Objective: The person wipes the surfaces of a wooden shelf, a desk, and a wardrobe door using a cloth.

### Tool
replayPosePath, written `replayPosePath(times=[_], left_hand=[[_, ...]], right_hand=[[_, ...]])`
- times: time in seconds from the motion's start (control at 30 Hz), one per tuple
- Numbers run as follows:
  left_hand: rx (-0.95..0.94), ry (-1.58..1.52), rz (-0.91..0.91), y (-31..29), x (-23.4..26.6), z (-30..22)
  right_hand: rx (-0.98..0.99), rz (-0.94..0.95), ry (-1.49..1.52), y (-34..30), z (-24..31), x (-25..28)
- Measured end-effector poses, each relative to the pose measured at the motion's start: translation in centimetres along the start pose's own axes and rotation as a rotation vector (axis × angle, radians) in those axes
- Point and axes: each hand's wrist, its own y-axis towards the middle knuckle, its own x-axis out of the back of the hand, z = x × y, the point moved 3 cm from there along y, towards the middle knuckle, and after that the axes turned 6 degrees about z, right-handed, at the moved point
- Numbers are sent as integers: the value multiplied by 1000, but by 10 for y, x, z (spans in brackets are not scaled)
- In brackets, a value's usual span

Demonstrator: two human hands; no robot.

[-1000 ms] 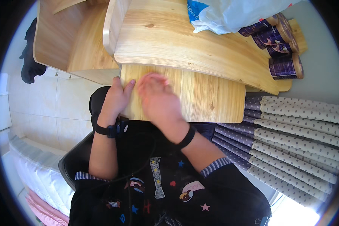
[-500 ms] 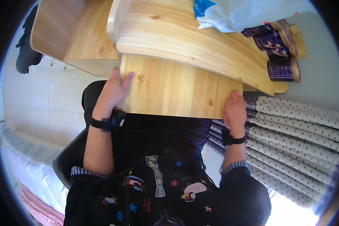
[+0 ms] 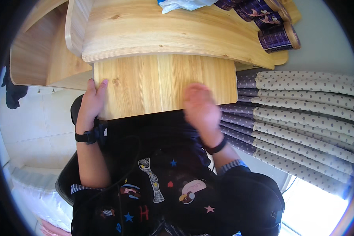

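Below purple patterned tins (image 3: 277, 37), left hand (image 3: 91, 103) grips the pull-out wooden board (image 3: 161, 84); blurred right hand (image 3: 200, 108) lies open, empty.

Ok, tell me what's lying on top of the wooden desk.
On the desk top, far edge: a crumpled white plastic bag and purple patterned cylinders lying on their sides. The frame cuts off whatever lies beyond. A pull-out wooden board sticks out from under it.

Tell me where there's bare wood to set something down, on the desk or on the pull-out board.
The pull-out board is bare between the left hand gripping its left edge and the blurred right hand at its near right. The desk top is open across its middle and left. Its far right is crowded: purple cans and a plastic bag.
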Motion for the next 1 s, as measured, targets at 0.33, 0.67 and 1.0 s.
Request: replayPosePath(times=[0.33, 0.67, 1.0], left_hand=[[13, 49, -7, -2, 0, 0], [-11, 106, -44, 0, -2, -4], [59, 91, -124, -15, -12, -11]], right_hand=[[-39, 48, 209, -26, -56, -62], [252, 153, 958, 42, 138, 90], [-10, -47, 576, -5, -22, 0]])
